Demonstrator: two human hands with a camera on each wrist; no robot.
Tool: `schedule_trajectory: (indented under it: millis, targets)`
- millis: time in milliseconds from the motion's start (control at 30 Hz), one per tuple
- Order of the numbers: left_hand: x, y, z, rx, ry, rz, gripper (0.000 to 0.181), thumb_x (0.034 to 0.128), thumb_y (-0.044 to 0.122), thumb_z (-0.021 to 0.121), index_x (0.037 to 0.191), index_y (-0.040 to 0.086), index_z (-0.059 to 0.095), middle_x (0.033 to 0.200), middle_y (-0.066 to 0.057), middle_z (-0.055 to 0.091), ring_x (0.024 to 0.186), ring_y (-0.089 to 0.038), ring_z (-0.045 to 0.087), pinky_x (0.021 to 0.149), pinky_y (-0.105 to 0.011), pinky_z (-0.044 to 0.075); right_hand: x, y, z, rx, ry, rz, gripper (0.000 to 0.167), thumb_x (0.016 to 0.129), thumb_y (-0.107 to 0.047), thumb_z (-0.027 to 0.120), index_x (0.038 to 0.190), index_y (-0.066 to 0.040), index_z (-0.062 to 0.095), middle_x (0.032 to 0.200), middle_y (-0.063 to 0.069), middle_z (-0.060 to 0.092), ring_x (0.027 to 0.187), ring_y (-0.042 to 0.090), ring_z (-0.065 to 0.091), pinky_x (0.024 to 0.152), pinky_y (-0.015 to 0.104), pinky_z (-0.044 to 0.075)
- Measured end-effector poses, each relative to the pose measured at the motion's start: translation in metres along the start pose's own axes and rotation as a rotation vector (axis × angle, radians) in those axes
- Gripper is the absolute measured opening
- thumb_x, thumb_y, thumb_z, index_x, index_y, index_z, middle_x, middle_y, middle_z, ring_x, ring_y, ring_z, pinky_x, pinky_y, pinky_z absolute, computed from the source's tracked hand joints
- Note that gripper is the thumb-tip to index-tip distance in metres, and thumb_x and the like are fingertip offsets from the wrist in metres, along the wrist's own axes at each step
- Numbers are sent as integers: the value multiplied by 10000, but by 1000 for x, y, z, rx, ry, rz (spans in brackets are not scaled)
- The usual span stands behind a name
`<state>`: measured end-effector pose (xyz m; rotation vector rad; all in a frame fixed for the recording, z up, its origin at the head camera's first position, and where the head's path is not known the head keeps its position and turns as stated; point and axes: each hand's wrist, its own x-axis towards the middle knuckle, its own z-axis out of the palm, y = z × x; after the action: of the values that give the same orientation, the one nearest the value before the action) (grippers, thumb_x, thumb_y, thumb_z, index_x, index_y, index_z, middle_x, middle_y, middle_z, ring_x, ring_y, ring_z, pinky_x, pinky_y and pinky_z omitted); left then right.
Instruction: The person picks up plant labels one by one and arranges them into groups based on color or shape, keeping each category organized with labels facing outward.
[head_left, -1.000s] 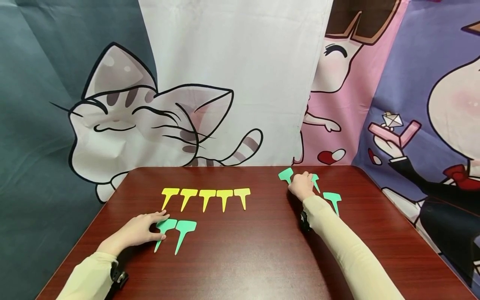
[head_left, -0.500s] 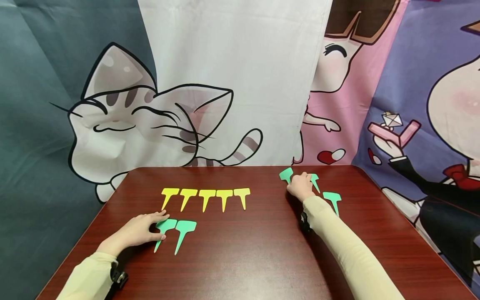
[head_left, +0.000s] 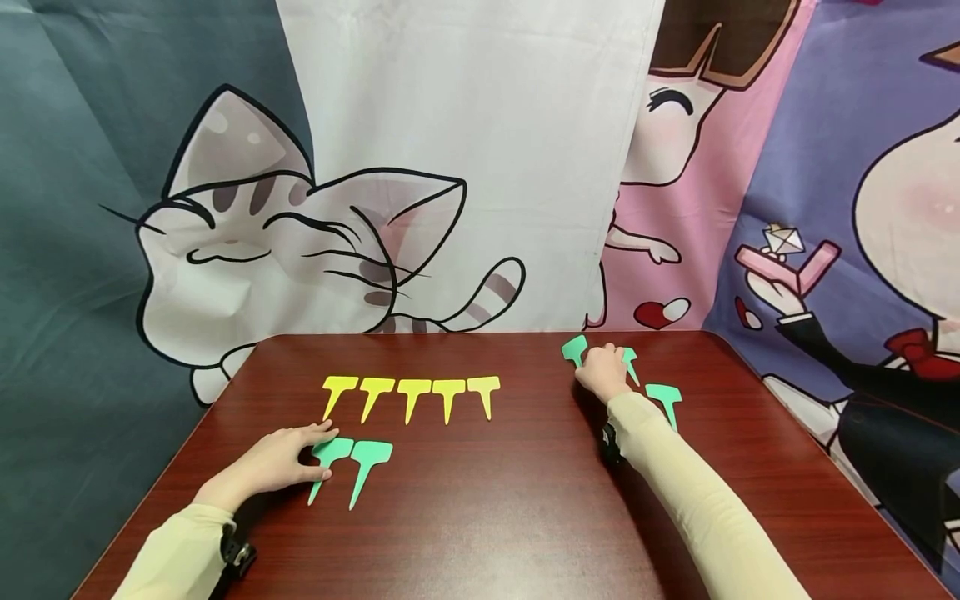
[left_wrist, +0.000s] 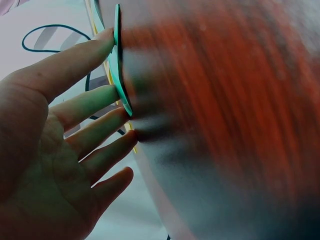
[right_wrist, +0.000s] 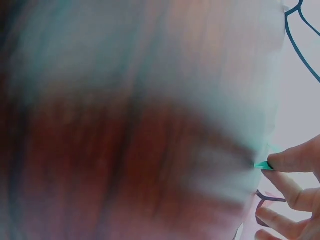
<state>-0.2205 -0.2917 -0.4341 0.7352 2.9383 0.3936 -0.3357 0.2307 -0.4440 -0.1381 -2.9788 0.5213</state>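
Note:
At the table's front left, my left hand (head_left: 273, 458) rests with straight, spread fingers on a green T-shaped plant label (head_left: 334, 451). In the left wrist view, thumb and fingertips touch the edge of that green plant label (left_wrist: 119, 65). A second green label (head_left: 371, 454) lies just right of it. At the far right, my right hand (head_left: 603, 372) pinches a green plant label (head_left: 574, 349) between thumb and index finger; only a small corner of a green label (right_wrist: 262, 165) shows in the right wrist view. Another green label (head_left: 630, 360) lies just beyond this hand, partly hidden.
A row of several yellow plant labels (head_left: 415, 390) lies across the table's middle left, stems toward me. One more green label (head_left: 665, 397) lies beside the right forearm. The brown table (head_left: 480, 525) ends at a cartoon-printed cloth (head_left: 480, 125).
The green label at my right hand has shifted slightly to the right, and the right hand has moved very little. My left hand has stayed in place.

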Motion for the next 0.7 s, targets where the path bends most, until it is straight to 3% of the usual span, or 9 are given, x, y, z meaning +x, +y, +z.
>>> schedule_trajectory:
  millis: [200, 300, 467, 567, 633, 700]
  targets:
    - [0, 1, 0, -3, 1, -2, 678, 779, 432, 732, 1325, 67, 568, 1385, -173, 518, 1252, -431, 477, 940, -593, 412, 0, 0, -1, -7, 17, -23, 262, 776, -119, 516, 522, -96, 454, 979, 262, 527, 1071, 467, 418, 796, 560, 444]
    - [0, 1, 0, -1, -1, -1, 677, 780, 430, 731, 1325, 63, 567, 1384, -177, 517, 1251, -437, 475, 943, -598, 408, 0, 1, 0, -20, 33, -62, 315, 765, -98, 503, 471, -120, 391, 779, 193, 543, 1084, 456, 459, 873, 561, 432]
    - [0, 1, 0, -1, -5, -4, 679, 781, 433, 730, 1327, 64, 566, 1383, -175, 519, 1249, -442, 474, 942, -601, 407, 0, 1, 0, -42, 78, -128, 385, 760, -70, 505, 426, -145, 330, 476, 47, 415, 1092, 429, 525, 1069, 523, 335]
    - [0, 1, 0, -1, -5, -7, 682, 779, 438, 730, 1328, 69, 566, 1382, -170, 521, 1246, -441, 477, 939, -596, 411, 0, -1, 0, -42, 108, -146, 401, 759, -71, 524, 409, -145, 344, 448, 31, 418, 996, 426, 574, 1082, 502, 333]
    - [0, 1, 0, -1, -5, -8, 683, 778, 439, 731, 1329, 71, 565, 1382, -170, 521, 1245, -440, 479, 939, -594, 413, -1, -2, 0, -44, 116, -149, 387, 762, -78, 537, 407, -132, 391, 465, 73, 501, 993, 417, 591, 1082, 489, 342]
    - [0, 2, -1, 0, -5, -8, 683, 778, 438, 731, 1329, 70, 565, 1382, -170, 521, 1244, -440, 480, 938, -593, 414, -1, -4, 0, -33, 110, -137, 340, 772, -91, 548, 441, -108, 476, 633, 146, 648, 1108, 414, 566, 1062, 510, 363]
